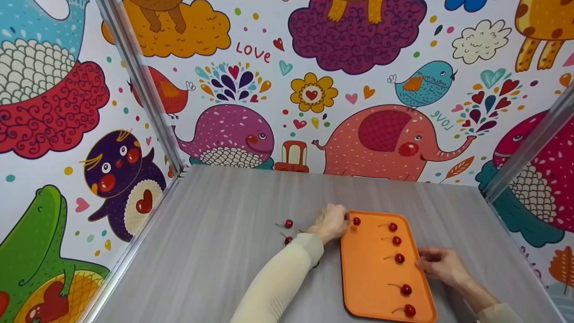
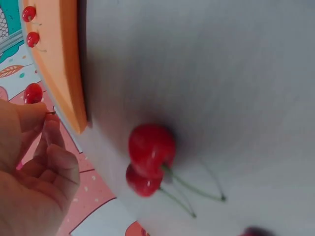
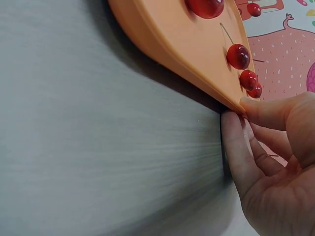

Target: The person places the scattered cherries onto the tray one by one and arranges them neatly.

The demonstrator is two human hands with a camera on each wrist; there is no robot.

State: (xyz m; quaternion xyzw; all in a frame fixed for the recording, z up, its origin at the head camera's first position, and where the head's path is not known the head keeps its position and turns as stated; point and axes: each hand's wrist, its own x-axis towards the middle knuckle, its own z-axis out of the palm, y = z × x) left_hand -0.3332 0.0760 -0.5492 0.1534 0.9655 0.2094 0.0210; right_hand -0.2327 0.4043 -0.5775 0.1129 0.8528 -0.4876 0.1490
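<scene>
My left hand (image 1: pixel 331 222) is at the far left corner of an orange tray (image 1: pixel 367 269). Its thumb and fingertips pinch the stem of a red cherry (image 2: pixel 33 93), which hangs over the tray in the head view. My right hand (image 1: pixel 444 264) grips the tray's right rim, thumb on top and fingers against the outer side, as the right wrist view shows. Several cherries (image 1: pixel 399 258) lie in a column along the tray's right side, stems pointing left. Left of the tray, loose cherries (image 1: pixel 289 223) lie on the table, some partly hidden behind my left sleeve.
The grey wood-grain table (image 1: pixel 215 251) ends at a wall printed with cartoon animals (image 1: pixel 376 143). Metal posts (image 1: pixel 139 85) stand at the table's far corners. My left forearm (image 1: pixel 278 282) crosses the table in front of the loose cherries.
</scene>
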